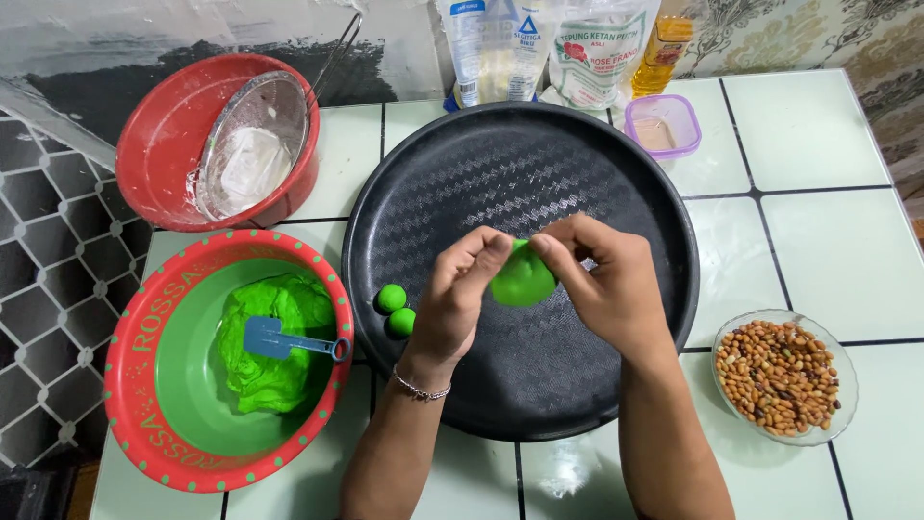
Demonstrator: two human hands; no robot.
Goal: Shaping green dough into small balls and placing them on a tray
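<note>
Right, the green dough piece point(525, 279) sat pinched between both hands when I looked, held just above the middle of the black round tray point(404, 183). Left hand point(457, 294) had thumb & fingertips closed on its left side; right hand point(606, 284) had thumb & forefinger closed over its top right. Both grips partly curled, not clenched, w/ the dough bulging out below the fingertips. Whether the piece was hollowed or solid I couldn't tell.

Just left of the left fingers, two small green balls point(396, 310) lay on the tray near its rim, touching or nearly so. Further left of that hand, the red-rimmed green bowl point(130, 385) held the rest of the dough mass point(269, 371) w/ a blue scraper point(279, 339) on top. Beyond it, a red bowl point(159, 144) w/ a metal sieve point(255, 144) inside. Right of the right fingers & nearer me, a glass dish of peanuts point(780, 376); past the fingertips, a small purple-lidded box point(662, 125), flour bags point(544, 48) and an oil bottle point(664, 39).

Risks as I judged them: a pinch that thin could tear the skin or leave it uneven; soft dough could stick to the fingertips & pull apart. A slip would drop it on the tray, poss. flattening it. The two balls sat close enough to fuse, or roll off the rim if the tray got bumped.
</note>
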